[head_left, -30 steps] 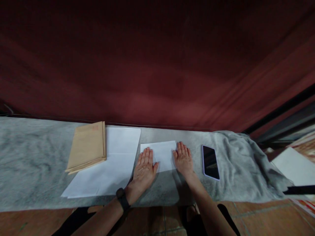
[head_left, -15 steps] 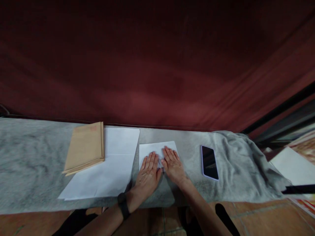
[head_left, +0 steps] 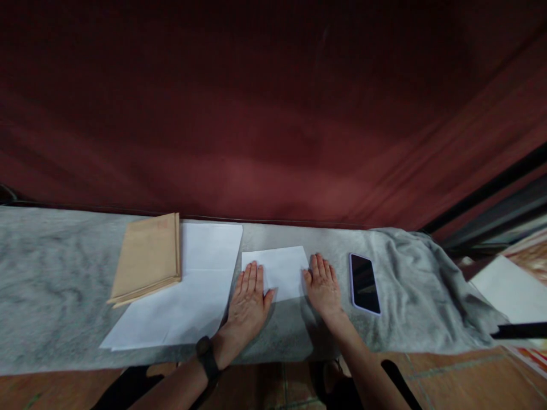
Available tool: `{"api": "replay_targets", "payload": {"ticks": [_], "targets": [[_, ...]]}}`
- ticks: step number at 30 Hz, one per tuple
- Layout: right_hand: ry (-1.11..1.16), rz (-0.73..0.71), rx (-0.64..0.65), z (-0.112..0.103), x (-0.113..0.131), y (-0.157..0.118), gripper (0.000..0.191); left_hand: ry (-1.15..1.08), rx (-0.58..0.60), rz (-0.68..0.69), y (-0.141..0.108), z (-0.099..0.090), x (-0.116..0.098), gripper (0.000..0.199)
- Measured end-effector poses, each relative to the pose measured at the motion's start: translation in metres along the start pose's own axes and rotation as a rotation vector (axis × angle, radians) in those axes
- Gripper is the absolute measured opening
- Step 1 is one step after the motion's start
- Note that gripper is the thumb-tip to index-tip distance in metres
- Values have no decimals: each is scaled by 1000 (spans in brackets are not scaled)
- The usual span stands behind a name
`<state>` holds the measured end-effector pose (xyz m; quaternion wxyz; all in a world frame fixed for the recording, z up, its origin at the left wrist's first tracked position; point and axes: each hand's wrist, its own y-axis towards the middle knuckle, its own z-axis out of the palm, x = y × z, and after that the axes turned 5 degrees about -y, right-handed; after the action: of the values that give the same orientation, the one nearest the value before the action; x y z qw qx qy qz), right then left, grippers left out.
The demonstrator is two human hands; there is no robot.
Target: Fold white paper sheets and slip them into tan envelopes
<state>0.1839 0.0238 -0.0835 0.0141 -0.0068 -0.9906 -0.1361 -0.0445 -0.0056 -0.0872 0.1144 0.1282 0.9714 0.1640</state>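
Observation:
A folded white sheet of paper (head_left: 284, 273) lies flat on the grey cloth in front of me. My left hand (head_left: 249, 299) rests palm down over its left edge, fingers stretched out and thumb apart. At the right edge of the paper, my right hand (head_left: 323, 285) lies flat with fingers extended, its thumb by the paper's side and most of the hand on the cloth. Neither hand grips anything. Left of my left hand are larger white sheets (head_left: 200, 290), partly covered by a stack of brown envelopes (head_left: 147, 253).
A phone in a lilac case (head_left: 364, 283) lies right of my right hand. The grey cloth (head_left: 410, 296) is bunched at its right end. A dark red wall of fabric (head_left: 273, 142) rises behind. White paper (head_left: 510, 287) shows at far right, beyond the cloth.
My hands have slid apart over the paper, the left one leftward and the right one rightward to the edge. The middle of the folded sheet is now uncovered.

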Motion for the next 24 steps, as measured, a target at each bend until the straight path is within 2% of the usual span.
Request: {"api": "replay_targets", "payload": {"ticks": [5, 11, 13, 16, 24], "targets": [[32, 17, -18, -7, -2, 2, 58, -3, -17, 11, 2, -1, -4, 64], [268, -291, 30, -14, 30, 7, 52, -66, 4, 124, 16, 2, -23, 59], [284, -339, 40, -12, 39, 6, 50, -63, 29, 149, 20, 6, -26, 58], [237, -314, 16, -7, 41, 6, 49, -56, 44, 145, 25, 11, -25, 59], [89, -107, -24, -6, 15, 7, 51, -18, 20, 29, 28, 11, -8, 60]]}}
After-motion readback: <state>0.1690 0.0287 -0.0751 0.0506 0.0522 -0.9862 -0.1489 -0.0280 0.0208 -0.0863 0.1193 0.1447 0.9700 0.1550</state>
